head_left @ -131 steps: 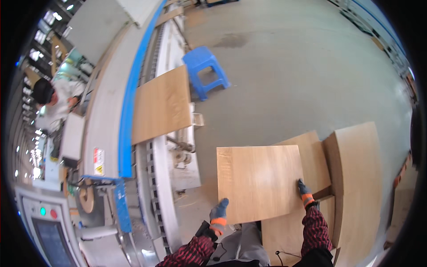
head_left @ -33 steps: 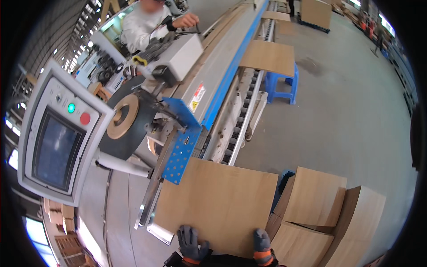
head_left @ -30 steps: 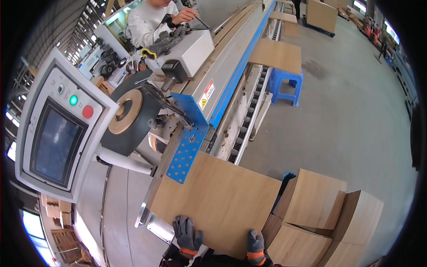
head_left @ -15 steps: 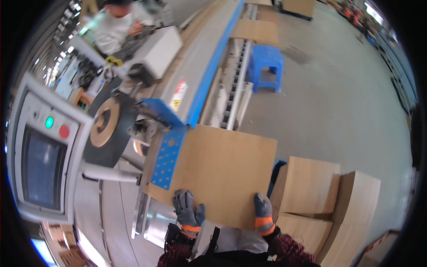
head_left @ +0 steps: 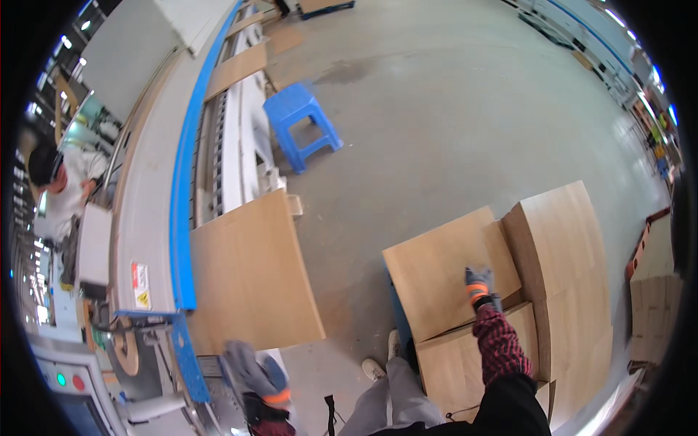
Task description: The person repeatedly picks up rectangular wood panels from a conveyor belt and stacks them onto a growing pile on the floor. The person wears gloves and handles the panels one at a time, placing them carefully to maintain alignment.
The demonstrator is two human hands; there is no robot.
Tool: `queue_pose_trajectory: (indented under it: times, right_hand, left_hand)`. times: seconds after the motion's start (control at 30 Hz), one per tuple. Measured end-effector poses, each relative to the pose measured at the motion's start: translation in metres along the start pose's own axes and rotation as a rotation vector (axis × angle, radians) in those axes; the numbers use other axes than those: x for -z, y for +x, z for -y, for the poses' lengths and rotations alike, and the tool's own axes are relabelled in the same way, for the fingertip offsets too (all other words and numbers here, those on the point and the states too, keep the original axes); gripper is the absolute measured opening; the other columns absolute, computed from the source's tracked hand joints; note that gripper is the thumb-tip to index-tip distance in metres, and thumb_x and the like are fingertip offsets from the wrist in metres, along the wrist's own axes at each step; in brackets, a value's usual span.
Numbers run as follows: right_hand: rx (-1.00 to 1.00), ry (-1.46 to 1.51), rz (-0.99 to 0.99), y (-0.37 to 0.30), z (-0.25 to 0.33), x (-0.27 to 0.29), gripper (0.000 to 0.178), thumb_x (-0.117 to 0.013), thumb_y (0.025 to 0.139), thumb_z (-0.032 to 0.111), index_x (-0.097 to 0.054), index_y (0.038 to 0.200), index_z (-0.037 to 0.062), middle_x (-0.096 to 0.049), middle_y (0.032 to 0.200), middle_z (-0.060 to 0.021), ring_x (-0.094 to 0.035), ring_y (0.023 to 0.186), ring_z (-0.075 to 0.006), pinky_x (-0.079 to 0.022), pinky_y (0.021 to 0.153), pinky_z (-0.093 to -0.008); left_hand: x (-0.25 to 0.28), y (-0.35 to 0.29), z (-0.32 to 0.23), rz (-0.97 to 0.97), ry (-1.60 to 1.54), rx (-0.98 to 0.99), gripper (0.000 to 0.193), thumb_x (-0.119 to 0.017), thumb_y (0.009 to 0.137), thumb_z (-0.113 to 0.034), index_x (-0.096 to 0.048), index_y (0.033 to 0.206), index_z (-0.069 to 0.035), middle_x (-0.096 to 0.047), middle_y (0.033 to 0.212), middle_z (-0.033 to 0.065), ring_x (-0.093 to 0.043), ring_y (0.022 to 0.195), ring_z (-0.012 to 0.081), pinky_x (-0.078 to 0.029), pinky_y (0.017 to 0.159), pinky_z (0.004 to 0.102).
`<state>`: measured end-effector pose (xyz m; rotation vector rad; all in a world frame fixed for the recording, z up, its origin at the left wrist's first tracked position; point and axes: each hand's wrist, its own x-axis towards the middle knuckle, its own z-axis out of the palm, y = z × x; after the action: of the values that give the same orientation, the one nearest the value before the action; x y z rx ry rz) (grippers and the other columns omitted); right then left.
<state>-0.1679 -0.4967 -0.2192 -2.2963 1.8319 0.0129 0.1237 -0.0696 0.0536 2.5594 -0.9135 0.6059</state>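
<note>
My right hand point(head_left: 478, 279) lies flat and unclenched on the top panel point(head_left: 443, 272) of the stack point(head_left: 465, 363) at my right, fingers spread as if to steady it. My left hand point(head_left: 251, 370), blurred, hangs near the close edge of the panel on the machine point(head_left: 251, 276); I cannot tell whether it grips anything. That board sits half on the feed bed point(head_left: 229, 156), its right part overhanging. Further panels point(head_left: 563, 269) stand just right of the stack. A blue stool point(head_left: 302, 123) sits far off. No containers show.
</note>
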Motion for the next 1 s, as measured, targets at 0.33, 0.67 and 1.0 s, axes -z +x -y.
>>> queue_pose_trajectory:
  times: [0.33, 0.67, 1.0]
  right_hand:
    - [-0.372, 0.014, 0.133, 0.047, -0.09, 0.018, 0.099, -0.055, 0.062, 0.066, -0.032, 0.129, -0.0035, -0.031, 0.133, -0.024, -0.028, 0.125, -0.0358, -0.022, 0.104, -0.0397]
    - [-0.456, 0.007, 0.097, 0.065, -0.094, 0.002, 0.099, -0.054, 0.059, 0.07, -0.039, 0.125, -0.0026, -0.031, 0.132, -0.0265, -0.031, 0.123, -0.0378, -0.023, 0.103, -0.0426]
    - [-0.349, 0.239, 0.149, 0.008, -0.061, -0.004, 0.076, -0.053, 0.064, 0.066, -0.061, 0.092, -0.0046, -0.057, 0.097, -0.0286, -0.052, 0.097, -0.0397, -0.039, 0.086, -0.0442]
  left_hand:
    - [-0.297, -0.179, -0.124, 1.095, -0.843, 1.072, 0.06, -0.049, 0.082, -0.049, -0.048, 0.118, -0.001, -0.051, 0.115, 0.013, -0.045, 0.108, 0.024, -0.037, 0.091, 0.0332]
    - [-0.355, -0.2, -0.17, 1.192, -0.706, 0.742, 0.075, -0.039, 0.079, -0.063, -0.052, 0.113, 0.002, -0.053, 0.115, 0.0198, -0.044, 0.115, 0.0329, -0.036, 0.092, 0.0385]
    - [-0.266, -0.057, -0.125, 0.998, -0.206, 0.828, 0.071, -0.04, 0.076, -0.065, -0.062, 0.089, 0.001, -0.06, 0.089, 0.0251, -0.055, 0.093, 0.041, -0.042, 0.079, 0.0439]
